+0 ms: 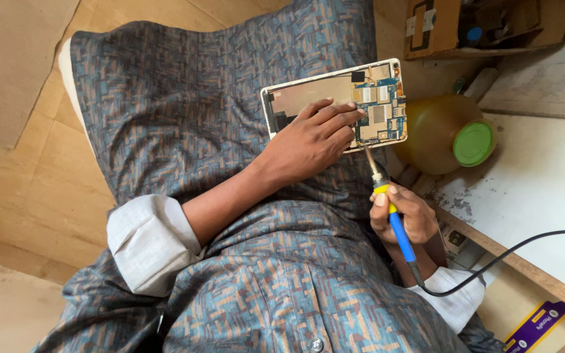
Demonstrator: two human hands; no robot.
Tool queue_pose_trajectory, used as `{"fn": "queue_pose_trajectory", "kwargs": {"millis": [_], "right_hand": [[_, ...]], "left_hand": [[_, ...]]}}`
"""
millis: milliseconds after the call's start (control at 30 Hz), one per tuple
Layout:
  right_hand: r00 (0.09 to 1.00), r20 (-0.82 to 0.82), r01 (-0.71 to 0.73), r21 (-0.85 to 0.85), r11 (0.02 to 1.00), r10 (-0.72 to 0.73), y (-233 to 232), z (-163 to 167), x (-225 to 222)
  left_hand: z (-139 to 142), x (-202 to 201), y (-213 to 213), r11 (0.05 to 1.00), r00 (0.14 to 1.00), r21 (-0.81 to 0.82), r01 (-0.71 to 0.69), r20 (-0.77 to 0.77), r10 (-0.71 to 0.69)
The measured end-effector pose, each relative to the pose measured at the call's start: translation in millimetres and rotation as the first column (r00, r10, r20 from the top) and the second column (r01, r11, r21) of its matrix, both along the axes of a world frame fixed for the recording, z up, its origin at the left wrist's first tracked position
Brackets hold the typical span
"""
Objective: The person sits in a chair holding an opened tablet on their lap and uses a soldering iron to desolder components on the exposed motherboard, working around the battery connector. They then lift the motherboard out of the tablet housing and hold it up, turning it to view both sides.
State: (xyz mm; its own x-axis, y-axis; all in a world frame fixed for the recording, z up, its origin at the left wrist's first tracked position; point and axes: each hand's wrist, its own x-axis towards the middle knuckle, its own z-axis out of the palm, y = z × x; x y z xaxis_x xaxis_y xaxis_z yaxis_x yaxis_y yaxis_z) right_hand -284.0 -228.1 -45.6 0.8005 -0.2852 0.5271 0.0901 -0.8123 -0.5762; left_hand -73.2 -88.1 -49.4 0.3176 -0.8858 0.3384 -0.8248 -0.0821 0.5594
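A white, scuffed counter (544,176) stands at the right, crossed by a black cable (524,245). Beside it, on the floor (27,189), sit a yellowish jug (436,131) with a green cap (473,143), and a cardboard box (485,26).

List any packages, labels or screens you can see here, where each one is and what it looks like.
Brown cardboard box: top right, open, with pale stickers.
Purple flat package: bottom right corner, yellow trim.
Opened white-framed tablet: on the lap, under the left hand, blue circuit board showing; no lit screen.
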Motion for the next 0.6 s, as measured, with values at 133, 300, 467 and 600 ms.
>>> {"fn": "queue_pose_trajectory", "kwargs": {"millis": [133, 300, 467, 600], "right_hand": [[1.000, -0.004, -0.012, 0.002, 1.000, 0.012, 1.0, 1.4, 3.8], [1.000, -0.010, 0.017, -0.019, 1.000, -0.018, 3.5, 1.8, 6.5], [0.999, -0.036, 0.023, -0.041, 0.999, -0.025, 4.1, 2.1, 5.8], [0.999, -0.040, 0.008, -0.007, 1.000, -0.008, 3.9, 1.6, 4.9]], "left_hand": [[0.0, -0.6, -0.2, 1.000, 1.000, -0.008, 0.005, -0.005, -0.005], [-0.7, -0.3, 0.1, 1.000, 1.000, -0.002, 0.008, -0.011, -0.008], [-1.0, -1.0, -0.4, 1.000, 1.000, 0.002, 0.006, 0.001, -0.006], [-1.4, -1.7, -0.7, 1.000, 1.000, 0.007, 0.006, -0.005, -0.005]]}}
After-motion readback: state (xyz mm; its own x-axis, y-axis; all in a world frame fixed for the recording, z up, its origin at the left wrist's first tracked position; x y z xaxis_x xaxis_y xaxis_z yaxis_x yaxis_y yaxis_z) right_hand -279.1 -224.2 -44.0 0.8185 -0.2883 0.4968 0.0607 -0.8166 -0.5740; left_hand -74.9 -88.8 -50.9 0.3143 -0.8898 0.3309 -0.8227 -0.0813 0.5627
